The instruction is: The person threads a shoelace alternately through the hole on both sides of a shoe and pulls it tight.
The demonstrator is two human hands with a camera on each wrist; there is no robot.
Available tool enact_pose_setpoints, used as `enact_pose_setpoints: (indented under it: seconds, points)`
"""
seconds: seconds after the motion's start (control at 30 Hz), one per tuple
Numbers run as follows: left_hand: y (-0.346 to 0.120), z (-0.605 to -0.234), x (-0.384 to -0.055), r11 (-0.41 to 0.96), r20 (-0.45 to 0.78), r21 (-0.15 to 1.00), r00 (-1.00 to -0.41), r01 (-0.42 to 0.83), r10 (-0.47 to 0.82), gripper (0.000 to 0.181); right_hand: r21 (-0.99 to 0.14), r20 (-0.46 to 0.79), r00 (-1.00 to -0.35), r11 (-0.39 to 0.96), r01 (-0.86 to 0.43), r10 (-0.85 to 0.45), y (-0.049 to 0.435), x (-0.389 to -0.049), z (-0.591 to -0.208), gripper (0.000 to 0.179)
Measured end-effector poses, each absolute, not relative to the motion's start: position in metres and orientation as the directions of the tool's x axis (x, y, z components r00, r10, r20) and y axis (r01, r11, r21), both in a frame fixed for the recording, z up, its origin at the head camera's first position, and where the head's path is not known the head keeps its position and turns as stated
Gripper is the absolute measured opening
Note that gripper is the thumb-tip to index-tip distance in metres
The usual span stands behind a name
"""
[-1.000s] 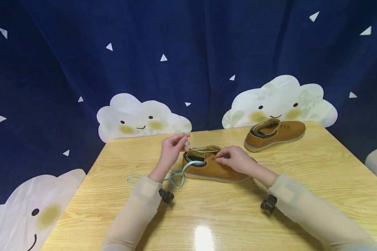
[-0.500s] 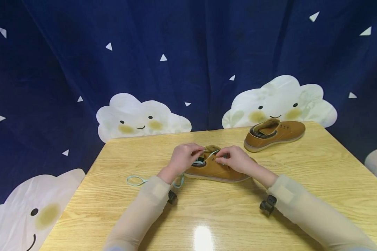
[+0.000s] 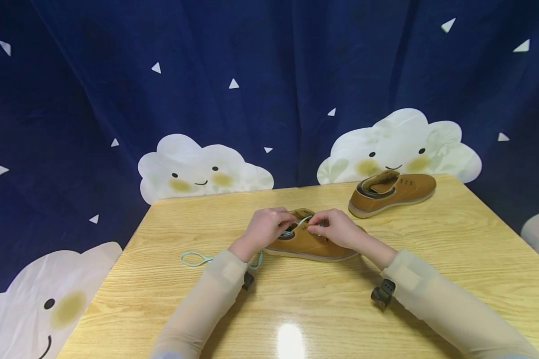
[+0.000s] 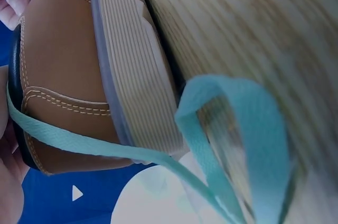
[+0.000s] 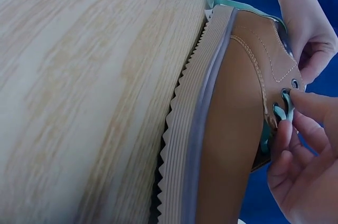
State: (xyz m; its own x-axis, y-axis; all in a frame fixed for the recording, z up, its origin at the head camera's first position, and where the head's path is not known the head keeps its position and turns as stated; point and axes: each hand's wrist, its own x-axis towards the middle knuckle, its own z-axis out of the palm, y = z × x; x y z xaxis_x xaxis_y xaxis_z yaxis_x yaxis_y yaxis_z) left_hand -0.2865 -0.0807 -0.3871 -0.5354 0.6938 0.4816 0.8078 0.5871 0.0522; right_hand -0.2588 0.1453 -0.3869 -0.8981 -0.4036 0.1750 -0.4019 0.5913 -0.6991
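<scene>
A brown lace-up shoe (image 3: 310, 244) lies on the table with its toe pointing right. A mint-green shoelace (image 5: 287, 103) passes through two of its eyelets, while a third eyelet (image 5: 295, 83) near the ankle has no lace in it. My right hand (image 3: 341, 230) pinches the lace between thumb and fingers at the eyelets. Over the shoe's opening, my left hand (image 3: 267, 227) holds the lace with its fingertips; a short slack stretch spans the two hands. The left fingertips are partly hidden in both wrist views. Another length of lace hangs over the heel.
A matching brown shoe (image 3: 395, 192) without a lace stands at the back right of the wooden table (image 3: 332, 309). Loose lace loops (image 3: 195, 258) lie left of the heel, partly under my left forearm. A dark blue curtain (image 3: 269, 89) hangs behind.
My left hand has come down and right from a raised spot behind the heel to the shoe's opening, bringing the lace along. The right hand has stayed at the eyelets.
</scene>
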Motion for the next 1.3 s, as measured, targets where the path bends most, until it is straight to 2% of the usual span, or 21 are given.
enact_pose_setpoints:
  seconds: [0.3,0.5,0.63,0.9,1.07,1.3]
  points:
    - [-0.0777,-0.3878,-0.2841,0.592,0.429,0.037,-0.548,0.805,0.718,0.01,-0.699,0.176,-0.896,0.589,-0.405,-0.407,0.1455,-0.2585,-0.3866,0.008]
    - [-0.0755,-0.3855,-0.2842,0.623,0.389,0.074,-0.598,0.779,0.701,0.011,-0.708,0.171,-0.896,0.581,-0.401,-0.409,0.1464,-0.2587,-0.3866,0.009]
    - [-0.0744,-0.3835,-0.2849,0.621,0.355,0.097,-0.61,0.778,0.709,0.012,-0.71,0.174,-0.895,0.577,-0.402,-0.41,0.1461,-0.2589,-0.3866,0.009]
    - [-0.0751,-0.3878,-0.2865,0.596,0.33,0.24,-0.642,0.766,0.692,0.013,-0.703,0.159,-0.896,0.59,-0.397,-0.413,0.1449,-0.2593,-0.3867,0.01]
    - [-0.0754,-0.389,-0.2864,0.591,0.337,0.279,-0.654,0.757,0.677,0.013,-0.704,0.153,-0.899,0.593,-0.391,-0.41,0.1445,-0.2598,-0.3867,0.01]
    - [-0.0734,-0.3866,-0.2869,0.622,0.279,0.4,-0.735,0.674,0.618,0.01,-0.704,0.157,-0.903,0.596,-0.386,-0.399,0.1438,-0.2594,-0.3866,0.01]
